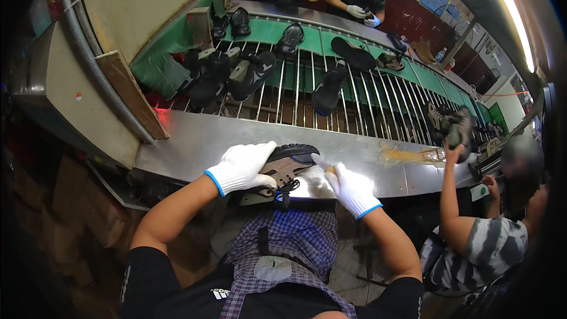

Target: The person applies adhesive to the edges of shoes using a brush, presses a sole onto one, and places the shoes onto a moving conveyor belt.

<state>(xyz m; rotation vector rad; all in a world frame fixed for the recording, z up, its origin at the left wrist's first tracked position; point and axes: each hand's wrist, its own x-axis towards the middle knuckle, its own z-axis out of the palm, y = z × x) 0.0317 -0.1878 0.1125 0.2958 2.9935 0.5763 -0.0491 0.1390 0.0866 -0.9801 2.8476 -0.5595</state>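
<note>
In the head view, my left hand (pixel 245 168) wears a white glove with a blue cuff. Its fingers are closed on a brown and black lace-up shoe (pixel 284 169), tilted at the near edge of the metal bench, toe to the right. My right hand (pixel 352 190), gloved the same way, pinches a small pale tool (pixel 319 160). The tool's flat tip is at the shoe's toe, by the edge of the black sole. Whether it is a brush or a scraper I cannot tell. Black laces hang over the shoe's near side.
Beyond the steel ledge (pixel 195 147) runs a rack of metal rods (pixel 279 91) bearing several dark shoes, among them a black one (pixel 329 90). A pipe (pixel 88 53) and cabinet stand left. Two gloved people work across; at right another person's bare hand (pixel 453 153) holds a shoe.
</note>
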